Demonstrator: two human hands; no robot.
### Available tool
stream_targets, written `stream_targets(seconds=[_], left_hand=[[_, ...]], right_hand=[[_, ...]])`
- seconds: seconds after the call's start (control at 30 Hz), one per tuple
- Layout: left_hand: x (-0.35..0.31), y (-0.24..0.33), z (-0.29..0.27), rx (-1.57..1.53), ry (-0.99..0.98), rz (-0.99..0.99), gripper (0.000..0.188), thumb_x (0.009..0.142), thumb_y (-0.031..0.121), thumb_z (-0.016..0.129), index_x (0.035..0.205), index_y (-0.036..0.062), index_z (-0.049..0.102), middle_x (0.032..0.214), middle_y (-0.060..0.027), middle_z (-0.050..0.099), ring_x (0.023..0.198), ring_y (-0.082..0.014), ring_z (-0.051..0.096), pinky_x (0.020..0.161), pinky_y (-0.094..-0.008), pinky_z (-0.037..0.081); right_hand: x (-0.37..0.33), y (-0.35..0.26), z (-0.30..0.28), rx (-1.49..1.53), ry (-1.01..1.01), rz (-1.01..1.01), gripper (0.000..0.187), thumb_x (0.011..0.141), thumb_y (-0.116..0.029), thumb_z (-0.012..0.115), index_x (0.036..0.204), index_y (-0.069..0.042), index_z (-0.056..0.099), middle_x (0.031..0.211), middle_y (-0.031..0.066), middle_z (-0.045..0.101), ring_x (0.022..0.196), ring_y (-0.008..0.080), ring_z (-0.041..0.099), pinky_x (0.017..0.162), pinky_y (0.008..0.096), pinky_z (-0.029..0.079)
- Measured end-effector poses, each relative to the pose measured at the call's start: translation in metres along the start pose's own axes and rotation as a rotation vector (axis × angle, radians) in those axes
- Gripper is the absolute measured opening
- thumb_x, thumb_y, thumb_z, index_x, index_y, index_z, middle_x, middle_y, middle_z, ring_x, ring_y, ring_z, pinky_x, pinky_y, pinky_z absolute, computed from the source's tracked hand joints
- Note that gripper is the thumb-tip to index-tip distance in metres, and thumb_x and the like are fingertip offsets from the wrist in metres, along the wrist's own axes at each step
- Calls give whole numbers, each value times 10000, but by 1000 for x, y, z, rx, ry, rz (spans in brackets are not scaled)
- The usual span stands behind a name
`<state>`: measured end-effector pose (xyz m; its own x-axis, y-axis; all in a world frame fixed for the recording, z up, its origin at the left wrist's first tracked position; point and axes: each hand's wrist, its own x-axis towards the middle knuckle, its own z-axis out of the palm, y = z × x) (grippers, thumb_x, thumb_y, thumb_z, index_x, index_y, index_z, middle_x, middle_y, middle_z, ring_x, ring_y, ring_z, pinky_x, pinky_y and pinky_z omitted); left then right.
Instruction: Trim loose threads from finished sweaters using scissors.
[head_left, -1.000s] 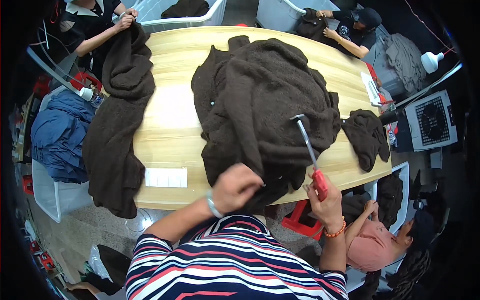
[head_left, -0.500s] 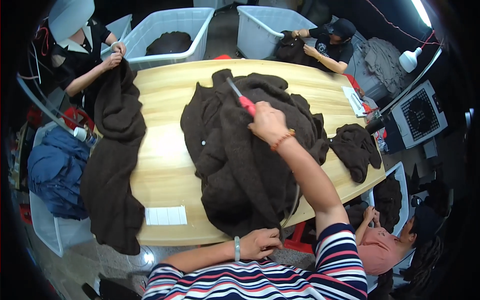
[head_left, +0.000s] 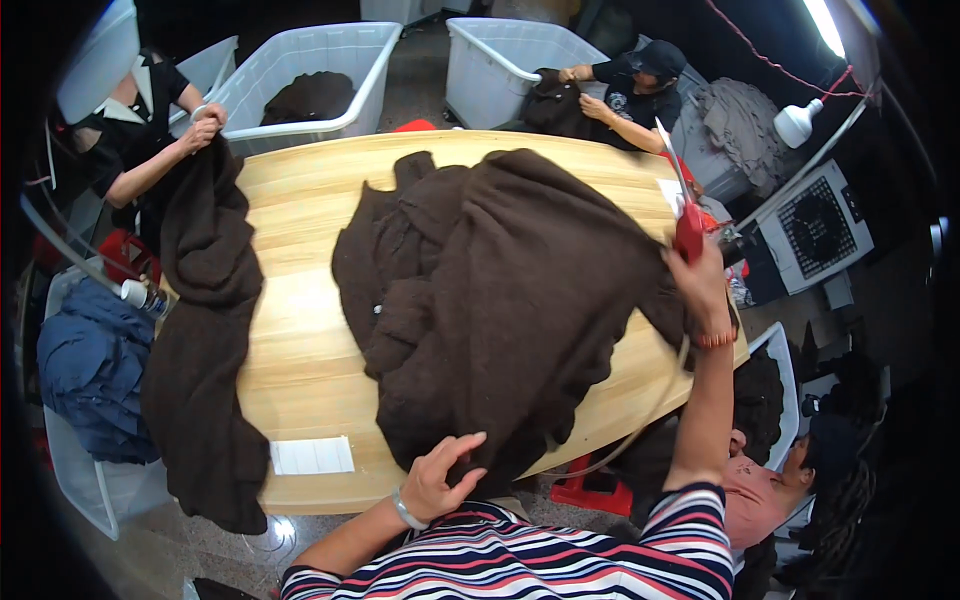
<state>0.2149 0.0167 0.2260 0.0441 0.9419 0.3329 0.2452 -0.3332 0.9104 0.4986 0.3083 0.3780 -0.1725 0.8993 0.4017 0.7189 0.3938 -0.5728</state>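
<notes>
A heap of dark brown knitted garments [head_left: 530,270] covers the middle of the table. My right hand [head_left: 703,285], at the table's right side, is closed round red-handled scissors [head_left: 688,225] with their metal blade pointing up and away. The top garment stretches across to that hand, and its edge seems caught in the fingers, though blur hides the exact grip. By the heap's near edge, my left hand [head_left: 440,482] has its fingers apart and holds nothing; whether the fingertips touch the cloth I cannot tell.
A white paper strip [head_left: 312,456] lies on the wooden table [head_left: 300,350]. At left, a person holds a long brown garment [head_left: 205,370] hanging over the edge. Other people sit far right and near right. A pale cord [head_left: 640,435] crosses the near right edge. Bins [head_left: 385,75] surround the table.
My right hand has swung right with the scissors, and the top garment is now spread out toward it. My left hand has moved left and its fingers have opened. The view has shifted slightly.
</notes>
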Motion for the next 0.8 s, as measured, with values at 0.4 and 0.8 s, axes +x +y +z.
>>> stream_targets(seconds=[0.4, 0.8], left_hand=[[9, -29, -14, 298, -353, -304, 602, 816, 189, 724, 1334, 84, 436, 1091, -122, 581, 874, -154, 608, 711, -290, 512], [143, 30, 44, 99, 228, 18, 264, 778, -84, 584, 1015, 8, 653, 947, -96, 652, 847, -181, 630, 786, -286, 506]], right_hand=[[-110, 93, 2, -44, -96, 255, 236, 832, -119, 704, 999, 8, 596, 816, 126, 649, 760, 202, 645, 713, 314, 501], [76, 52, 155, -88, -291, -151, 278, 794, -48, 522, 1067, -22, 568, 1309, 196, 516, 1183, 361, 529, 952, 448, 463]])
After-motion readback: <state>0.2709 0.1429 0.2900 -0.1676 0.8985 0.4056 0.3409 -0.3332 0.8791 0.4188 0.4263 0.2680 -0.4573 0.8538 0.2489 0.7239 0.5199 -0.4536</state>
